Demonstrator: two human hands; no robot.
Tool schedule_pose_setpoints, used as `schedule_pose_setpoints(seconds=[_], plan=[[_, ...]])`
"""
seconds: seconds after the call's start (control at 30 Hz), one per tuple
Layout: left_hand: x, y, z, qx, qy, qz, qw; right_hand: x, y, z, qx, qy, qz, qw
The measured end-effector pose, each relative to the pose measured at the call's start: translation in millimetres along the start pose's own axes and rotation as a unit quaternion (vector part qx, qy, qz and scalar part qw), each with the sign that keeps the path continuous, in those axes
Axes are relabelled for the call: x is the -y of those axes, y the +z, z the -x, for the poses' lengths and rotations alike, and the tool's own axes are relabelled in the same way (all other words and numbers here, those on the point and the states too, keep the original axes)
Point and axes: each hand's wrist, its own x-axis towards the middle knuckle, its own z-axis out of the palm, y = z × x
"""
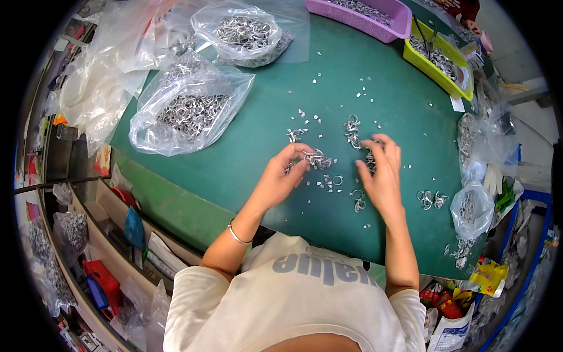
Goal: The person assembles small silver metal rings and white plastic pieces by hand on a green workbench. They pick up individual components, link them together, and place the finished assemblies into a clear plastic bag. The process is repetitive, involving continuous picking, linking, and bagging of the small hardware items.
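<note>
Small silvery metal rings lie in little clusters on the green table. My left hand (282,176) is closed, with thumb and forefinger pinching at the edge of a heap of metal rings (317,159). More rings show under its fingers. To the right, my right hand (383,171) has its thumb and fingers apart, curved around another small cluster of rings (370,159). Just beyond it lies a linked-looking bunch of rings (352,131). Between the hands are a single ring (337,180) and several tiny pale metal bits (328,183).
Clear plastic bags of rings (193,114) stand at the far left, another bag (243,32) behind. A purple basket (384,29) and a yellow-green basket (437,67) hold more at the back. Ring clusters (432,199) and a small bag (472,211) lie right. A person's hand shows far right.
</note>
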Motion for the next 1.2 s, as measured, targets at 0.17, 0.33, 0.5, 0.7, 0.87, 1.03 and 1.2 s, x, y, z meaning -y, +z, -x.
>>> schedule_pose_setpoints(seconds=[0.17, 0.33, 0.5, 0.7, 0.87, 1.03, 1.2], plan=[[5, 7, -3, 0.012, -0.047, 0.162, 0.986, 17, 28, -2, 0.184, 0.088, -0.295, 0.934], [4, 18, 1, -0.098, 0.053, -0.06, 0.992, 23, 33, 3, 0.144, 0.133, -0.39, 0.9], [-2, 14, 3, -0.092, -0.026, 0.014, 0.995, 21, 26, 7, -0.008, -0.009, -0.174, 0.985], [0, 20, 4, -0.139, 0.051, -0.089, 0.985, 18, 24, 8, 0.023, 0.064, -0.217, 0.974], [-9, 20, 5, -0.166, 0.067, -0.085, 0.98, 10, 19, 5, 0.084, 0.173, -0.406, 0.893], [0, 14, 3, -0.123, 0.039, -0.098, 0.987, 4, 17, 5, 0.131, 0.269, -0.644, 0.704], [7, 8, 1, -0.114, 0.011, -0.031, 0.993, 8, 14, 8, 0.149, 0.253, -0.625, 0.723]])
